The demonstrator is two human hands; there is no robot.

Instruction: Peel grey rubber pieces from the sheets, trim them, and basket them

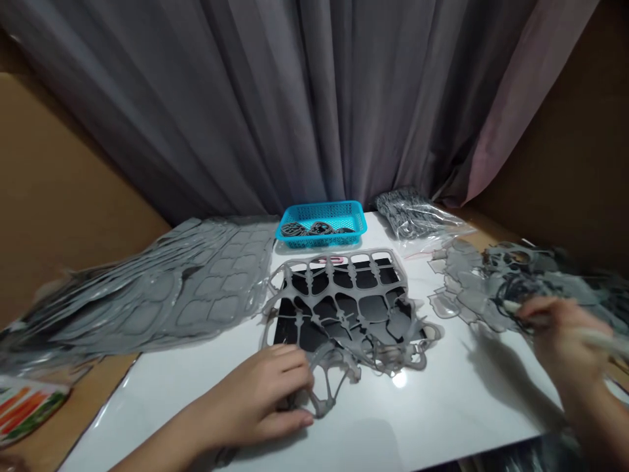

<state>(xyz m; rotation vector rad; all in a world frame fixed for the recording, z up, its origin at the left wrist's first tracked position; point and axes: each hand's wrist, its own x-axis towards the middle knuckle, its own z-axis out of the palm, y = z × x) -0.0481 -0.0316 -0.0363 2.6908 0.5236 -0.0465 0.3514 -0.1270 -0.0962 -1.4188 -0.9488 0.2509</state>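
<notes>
A grey cut-out sheet (pixel 337 288), a web of thin strips with openings, lies over a black mat (pixel 319 333) on the white table. My left hand (pixel 272 396) is at its front left corner, fingers curled over the strips and thumb below them. Out to the right, my right hand (pixel 570 341) is smeared by motion and closed around a pale, pen-like tool (pixel 512 306). Dark, thin loops of scrap (pixel 523 286) show by the tool's tip; whether they hang from it I cannot tell. Beneath lies a heap of grey scraps (pixel 459 282).
A blue basket (pixel 322 241) holding several dark patterned pieces stands at the back. Left of the mat is a stack of grey sheets (pixel 196 282) in clear plastic. A clear bag (pixel 413 213) of dark pieces sits back right. Curtains and brown panels surround the table.
</notes>
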